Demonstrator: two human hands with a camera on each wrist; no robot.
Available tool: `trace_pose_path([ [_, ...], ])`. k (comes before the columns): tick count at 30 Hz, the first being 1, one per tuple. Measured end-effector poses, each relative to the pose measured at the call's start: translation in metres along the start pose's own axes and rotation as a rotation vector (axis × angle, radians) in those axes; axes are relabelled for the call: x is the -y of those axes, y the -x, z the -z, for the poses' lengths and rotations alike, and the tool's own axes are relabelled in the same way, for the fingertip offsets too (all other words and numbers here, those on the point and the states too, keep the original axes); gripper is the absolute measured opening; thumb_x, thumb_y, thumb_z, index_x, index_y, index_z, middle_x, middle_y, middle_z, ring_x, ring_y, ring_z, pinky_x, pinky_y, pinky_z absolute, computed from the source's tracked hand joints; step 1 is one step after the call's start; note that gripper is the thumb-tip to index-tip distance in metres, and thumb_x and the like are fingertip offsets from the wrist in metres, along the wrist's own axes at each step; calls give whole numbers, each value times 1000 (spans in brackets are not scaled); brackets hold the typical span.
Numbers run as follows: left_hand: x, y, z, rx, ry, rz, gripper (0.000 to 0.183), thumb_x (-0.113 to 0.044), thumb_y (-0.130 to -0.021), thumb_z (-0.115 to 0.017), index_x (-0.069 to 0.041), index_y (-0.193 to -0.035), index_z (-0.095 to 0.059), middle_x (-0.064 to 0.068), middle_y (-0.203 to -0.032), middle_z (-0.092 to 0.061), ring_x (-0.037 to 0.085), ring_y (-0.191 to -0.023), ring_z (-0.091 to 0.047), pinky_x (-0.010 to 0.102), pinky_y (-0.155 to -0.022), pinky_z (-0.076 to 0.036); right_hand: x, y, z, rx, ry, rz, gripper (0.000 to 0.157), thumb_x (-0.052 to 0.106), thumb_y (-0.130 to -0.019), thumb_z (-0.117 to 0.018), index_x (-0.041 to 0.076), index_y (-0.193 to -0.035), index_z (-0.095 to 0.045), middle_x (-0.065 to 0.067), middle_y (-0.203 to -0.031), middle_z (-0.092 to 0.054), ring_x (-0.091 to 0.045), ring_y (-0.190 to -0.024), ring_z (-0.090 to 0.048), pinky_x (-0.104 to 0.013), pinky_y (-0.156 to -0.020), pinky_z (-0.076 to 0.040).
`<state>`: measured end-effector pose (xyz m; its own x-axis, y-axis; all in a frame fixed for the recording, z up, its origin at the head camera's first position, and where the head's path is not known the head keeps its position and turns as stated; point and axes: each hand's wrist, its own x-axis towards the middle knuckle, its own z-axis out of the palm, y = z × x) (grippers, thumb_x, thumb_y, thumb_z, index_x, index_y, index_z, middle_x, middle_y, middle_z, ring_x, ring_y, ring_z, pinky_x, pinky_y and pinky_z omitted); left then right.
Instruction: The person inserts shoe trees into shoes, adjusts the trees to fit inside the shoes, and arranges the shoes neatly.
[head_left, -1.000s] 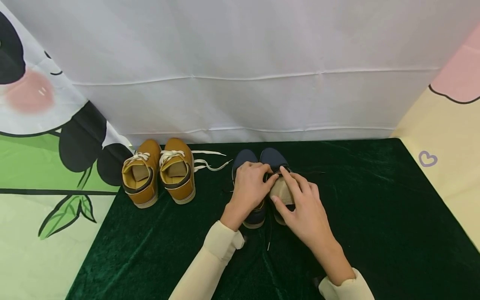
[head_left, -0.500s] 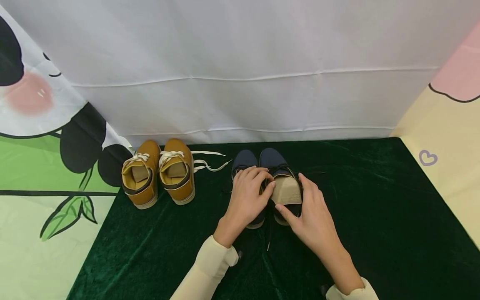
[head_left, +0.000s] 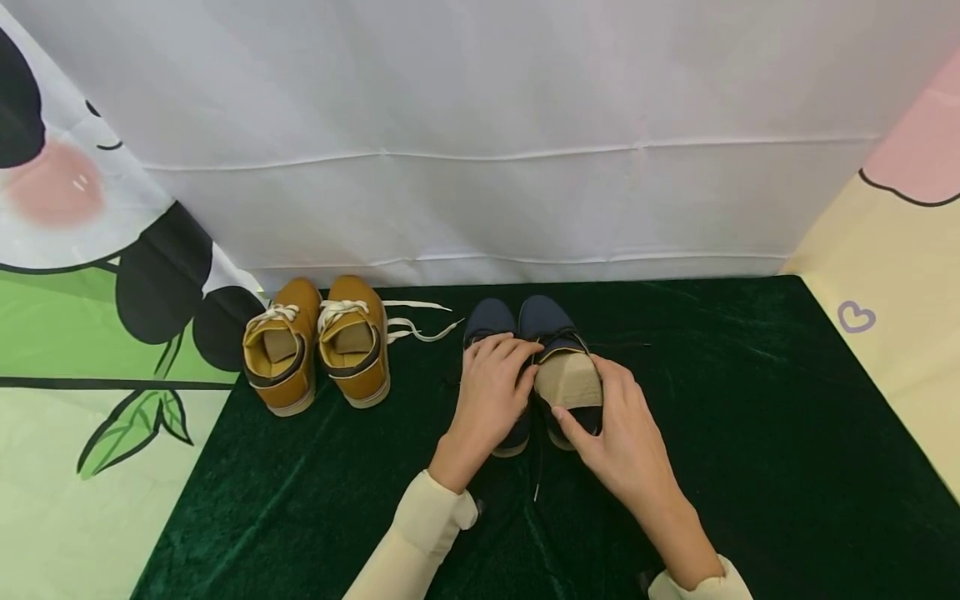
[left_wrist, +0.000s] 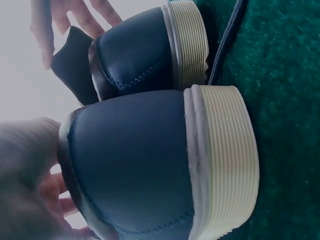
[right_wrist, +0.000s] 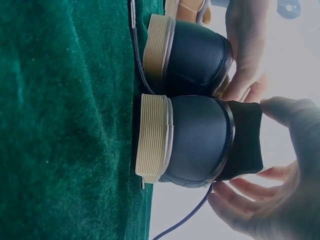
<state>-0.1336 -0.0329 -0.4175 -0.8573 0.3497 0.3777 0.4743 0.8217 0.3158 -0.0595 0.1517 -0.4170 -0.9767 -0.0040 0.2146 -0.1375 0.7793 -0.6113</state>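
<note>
A pair of navy shoes stands side by side, heels toward me: a left shoe and a right shoe. From the right shoe's opening rises a tongue-like flap, beige on top and dark on its underside. My right hand holds this flap, thumb at its near left corner and fingers along its right edge. Over the left shoe's opening lies my left hand, its bent index finger and thumb at the flap's left edge. Much of the left shoe is hidden under this hand in the head view.
A pair of tan shoes with white laces stands to the left, also heels toward me. Dark laces trail from the navy shoes. Dark green velvet covers the table. A white cloth hangs behind.
My left fingers have drawn back slightly to the left. My right fingers have moved from the flap's front to its right edge, so more of the beige face shows, shifted slightly left.
</note>
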Motion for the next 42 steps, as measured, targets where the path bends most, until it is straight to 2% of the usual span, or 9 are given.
trace_pose_path([
  [9,2,-4,-4,-22,0,15,23,-25,-99,-74,-25,-121,-75,-3,-120,-77,22,-126,-61,52,-109,-43,2,-1,-1,9,27,3,82,43,-95,-75,9,-158,-34,-19,-155,-43,-40,-135,-50,-61,-101,-51],
  [27,1,-6,-5,-28,24,17,22,-22,-97,-75,-24,-119,-76,-3,-118,-78,22,-126,-61,53,-111,-43,0,-5,-8,5,88,14,82,44,-96,-74,8,-159,-35,-20,-157,-44,-39,-131,-48,-58,-95,-54],
  [33,4,-2,-1,22,71,17,25,-24,-100,-72,-24,-125,-74,-3,-125,-76,23,-134,-58,53,-117,-39,0,-6,-11,-6,103,11,82,45,-95,-74,7,-158,-36,-20,-156,-45,-39,-131,-47,-57,-93,-55],
  [42,7,-1,8,148,103,-21,38,-43,-104,-63,-23,-136,-68,-2,-136,-71,27,-142,-52,57,-121,-35,-3,-7,-12,1,104,7,82,45,-96,-74,7,-158,-36,-19,-156,-46,-39,-131,-46,-56,-93,-55],
])
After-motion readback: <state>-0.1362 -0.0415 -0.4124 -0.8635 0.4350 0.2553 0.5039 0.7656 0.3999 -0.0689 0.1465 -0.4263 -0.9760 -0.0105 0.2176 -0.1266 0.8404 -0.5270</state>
